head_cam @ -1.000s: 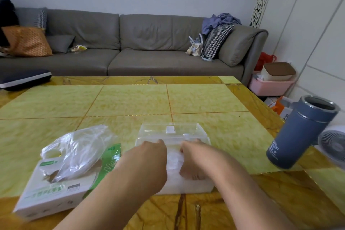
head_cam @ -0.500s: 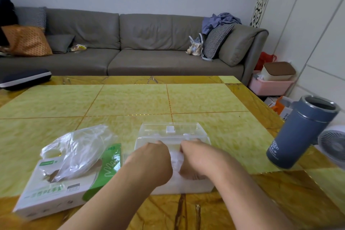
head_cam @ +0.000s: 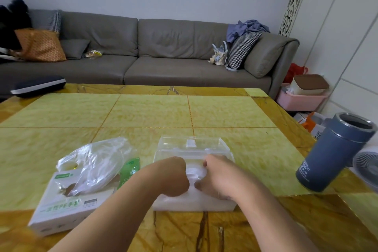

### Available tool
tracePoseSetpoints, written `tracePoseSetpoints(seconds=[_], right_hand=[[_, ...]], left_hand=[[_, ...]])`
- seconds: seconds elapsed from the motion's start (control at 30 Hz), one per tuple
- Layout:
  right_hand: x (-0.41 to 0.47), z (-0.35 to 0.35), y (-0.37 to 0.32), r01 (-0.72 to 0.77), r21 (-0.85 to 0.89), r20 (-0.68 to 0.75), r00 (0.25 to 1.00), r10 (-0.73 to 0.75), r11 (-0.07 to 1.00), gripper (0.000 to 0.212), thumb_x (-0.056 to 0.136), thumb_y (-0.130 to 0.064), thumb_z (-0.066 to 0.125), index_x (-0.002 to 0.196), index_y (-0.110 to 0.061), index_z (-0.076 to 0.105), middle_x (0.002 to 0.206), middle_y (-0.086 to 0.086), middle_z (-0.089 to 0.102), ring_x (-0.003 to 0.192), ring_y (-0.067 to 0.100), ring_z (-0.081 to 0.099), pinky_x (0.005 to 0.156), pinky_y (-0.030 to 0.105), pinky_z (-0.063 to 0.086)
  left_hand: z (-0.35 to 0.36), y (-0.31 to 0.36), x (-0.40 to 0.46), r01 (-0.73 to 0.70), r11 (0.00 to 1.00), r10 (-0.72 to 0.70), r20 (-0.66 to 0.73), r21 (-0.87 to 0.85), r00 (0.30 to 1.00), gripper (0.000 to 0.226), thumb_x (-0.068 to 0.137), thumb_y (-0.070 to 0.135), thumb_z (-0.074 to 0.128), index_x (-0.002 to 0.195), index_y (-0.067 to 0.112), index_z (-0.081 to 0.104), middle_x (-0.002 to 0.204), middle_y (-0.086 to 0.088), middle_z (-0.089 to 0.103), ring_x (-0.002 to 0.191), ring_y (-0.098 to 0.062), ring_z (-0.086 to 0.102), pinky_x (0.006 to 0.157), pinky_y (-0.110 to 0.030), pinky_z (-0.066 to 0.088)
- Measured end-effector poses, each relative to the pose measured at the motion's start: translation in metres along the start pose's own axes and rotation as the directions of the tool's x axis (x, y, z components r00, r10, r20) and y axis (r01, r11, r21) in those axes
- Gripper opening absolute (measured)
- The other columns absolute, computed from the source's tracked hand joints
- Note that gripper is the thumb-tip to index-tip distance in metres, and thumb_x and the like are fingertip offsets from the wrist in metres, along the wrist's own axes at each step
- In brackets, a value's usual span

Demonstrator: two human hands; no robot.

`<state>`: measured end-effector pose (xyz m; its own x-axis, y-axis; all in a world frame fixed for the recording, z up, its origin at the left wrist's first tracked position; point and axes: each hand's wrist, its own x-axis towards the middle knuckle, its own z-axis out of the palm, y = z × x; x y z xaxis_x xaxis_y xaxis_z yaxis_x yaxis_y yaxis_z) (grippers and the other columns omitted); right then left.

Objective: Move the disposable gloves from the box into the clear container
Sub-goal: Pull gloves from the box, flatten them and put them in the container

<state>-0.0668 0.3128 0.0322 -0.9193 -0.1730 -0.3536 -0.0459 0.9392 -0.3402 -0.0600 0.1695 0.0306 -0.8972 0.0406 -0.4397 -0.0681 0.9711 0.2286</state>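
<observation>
The clear container [head_cam: 223,145] stands on the table in front of me, its lid tipped up at the back. Both my hands are down inside it. My left hand [head_cam: 171,178] is curled into a fist against a wad of clear disposable gloves [head_cam: 194,172]. My right hand [head_cam: 218,178] grips the same wad from the right, thumb tucked under it. The fingertips of both hands are hidden. To the left lies the white and green glove box [head_cam: 61,210], with a loose bunch of gloves [head_cam: 96,163] sticking out of its torn top.
A blue-grey open flask [head_cam: 333,153] stands at the table's right edge, with a small fan [head_cam: 366,165] beyond it. A dark case [head_cam: 38,86] lies at the far left corner. Behind the yellow tiled table [head_cam: 153,112] is a grey sofa.
My left hand has slid a little to the right, closing the gap to my right hand over the gloves in the container. The box and flask have not moved.
</observation>
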Motion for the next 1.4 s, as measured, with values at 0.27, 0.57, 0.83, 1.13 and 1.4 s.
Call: tracePoseSetpoints(seconds=[0.27,0.57,0.83,1.13,1.4], right_hand=[[-0.021,0.001,-0.011,0.002,-0.178,-0.154,0.988,-0.03,0.984,0.037,0.097,-0.01,0.045,0.127,-0.027,0.06,0.123,-0.001,0.063,0.1,0.02,0.065,0.09,0.036,0.058],[-0.028,0.004,-0.029,0.01,-0.102,-0.472,0.88,-0.058,0.995,0.036,0.092,-0.006,0.047,0.113,-0.025,0.069,0.106,-0.006,0.068,0.094,0.02,0.065,0.079,0.036,0.057],[-0.025,0.018,-0.049,0.107,-0.013,-0.552,0.828,-0.097,0.994,0.02,0.088,-0.01,0.052,0.083,-0.028,0.061,0.084,-0.017,0.06,0.077,0.009,0.06,0.067,0.036,0.056],[-0.008,0.033,-0.058,0.281,0.033,-0.627,0.753,-0.199,0.959,0.025,0.091,-0.008,0.057,0.083,-0.031,0.063,0.085,-0.021,0.062,0.082,0.006,0.062,0.068,0.037,0.057],[-0.002,0.031,-0.05,0.433,0.169,-0.689,0.694,-0.208,0.885,0.03,0.092,0.002,0.059,0.089,-0.027,0.069,0.088,-0.019,0.066,0.086,0.001,0.062,0.067,0.018,0.049]], left_hand=[[-0.003,0.007,-0.042,-0.036,0.999,0.038,-0.247,0.015,0.968,0.051,0.091,-0.008,0.048,0.139,0.006,0.039,0.125,-0.015,0.054,0.109,-0.03,0.058,0.074,-0.03,0.044],[0.001,-0.047,-0.06,-0.175,0.984,0.105,-0.742,-0.017,0.662,0.04,0.096,0.014,0.058,0.132,0.023,0.045,0.126,0.005,0.046,0.112,-0.014,0.045,0.08,-0.024,0.042],[0.003,-0.131,-0.062,0.035,0.975,-0.187,-0.731,-0.218,0.656,0.013,0.097,0.043,0.064,0.093,0.03,0.065,0.09,0.015,0.062,0.079,-0.007,0.06,0.07,-0.031,0.055],[-0.006,-0.147,-0.06,-0.245,0.785,-0.269,-0.669,-0.569,0.693,0.024,0.102,0.024,0.06,0.082,0.032,0.072,0.075,0.023,0.072,0.05,-0.018,0.062,0.046,-0.029,0.05],[-0.025,-0.141,-0.084,-0.627,0.403,-0.421,-0.743,-0.667,0.52,0.017,0.102,0.023,0.058,0.1,0.018,0.074,0.093,0.006,0.078,0.089,-0.009,0.073,0.082,-0.033,0.056]])
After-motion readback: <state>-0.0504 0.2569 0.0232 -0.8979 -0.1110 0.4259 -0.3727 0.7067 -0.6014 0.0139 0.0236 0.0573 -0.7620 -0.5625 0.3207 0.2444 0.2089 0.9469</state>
